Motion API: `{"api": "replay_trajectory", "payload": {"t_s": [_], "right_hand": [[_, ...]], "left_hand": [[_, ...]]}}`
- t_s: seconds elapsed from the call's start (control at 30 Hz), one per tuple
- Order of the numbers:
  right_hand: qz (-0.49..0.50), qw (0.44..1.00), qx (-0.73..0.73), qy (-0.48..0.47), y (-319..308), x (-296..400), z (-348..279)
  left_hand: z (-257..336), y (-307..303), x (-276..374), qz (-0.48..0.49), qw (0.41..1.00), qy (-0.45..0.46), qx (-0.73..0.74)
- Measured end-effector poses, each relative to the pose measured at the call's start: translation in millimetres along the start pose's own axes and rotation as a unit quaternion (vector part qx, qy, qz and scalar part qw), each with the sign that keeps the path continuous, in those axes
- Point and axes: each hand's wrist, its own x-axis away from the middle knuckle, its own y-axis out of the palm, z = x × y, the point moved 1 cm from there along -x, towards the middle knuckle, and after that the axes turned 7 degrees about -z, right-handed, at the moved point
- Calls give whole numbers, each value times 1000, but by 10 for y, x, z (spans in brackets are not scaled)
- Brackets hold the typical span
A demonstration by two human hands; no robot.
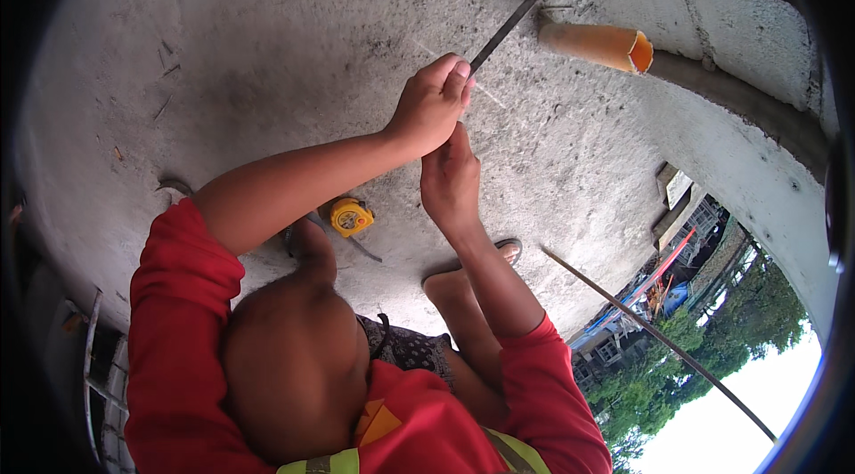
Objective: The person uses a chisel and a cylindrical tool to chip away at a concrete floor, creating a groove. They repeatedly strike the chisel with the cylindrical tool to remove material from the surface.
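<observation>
My left hand (434, 100) is closed around a narrow dark metal strip (511, 27), which slants up and to the right with a rusty tip. Just below, my right hand (454, 180) has its fingers curled and touches the left hand near the wrist. Whether its fingers also grip the strip's lower end is hidden. A thin pale line (491, 96) shows on the rough concrete floor (267, 27) on both sides of my left hand. Between my feet lies a yellow tape measure (351, 216), a short bit of dark tape sticking out of it.
An orange plastic pipe stub (588, 45) with a jagged open end stands at the base of a concrete block wall (755, 27). A long thin rod (654, 334) slants across the right side. Wood pieces (678, 207) lie by the floor's edge, with trees beyond. My bent knee (294, 354) is below.
</observation>
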Motion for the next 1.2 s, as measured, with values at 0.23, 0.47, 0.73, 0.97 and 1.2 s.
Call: {"api": "replay_trajectory", "payload": {"t_s": [0.23, 0.47, 0.73, 0.97, 1.2], "right_hand": [[267, 846, 363, -286, -1936, -942, -364], [137, 938, 281, -151, -2105, -1766, -240], [84, 961, 238, -109, -2100, -1767, -271], [81, 962, 229, -124, -2076, -1780, -302], [63, 971, 206, -108, -2115, -1793, -283]], "left_hand": [[26, 53, -625, 2, 975, -49, -217], [-397, 694, -1015, 82, 990, 20, -114], [-591, 991, -1301, 109, 993, 26, 48], [-545, 902, -1432, 69, 997, -8, 36], [-614, 865, -1522, 35, 999, 24, 24]]}}
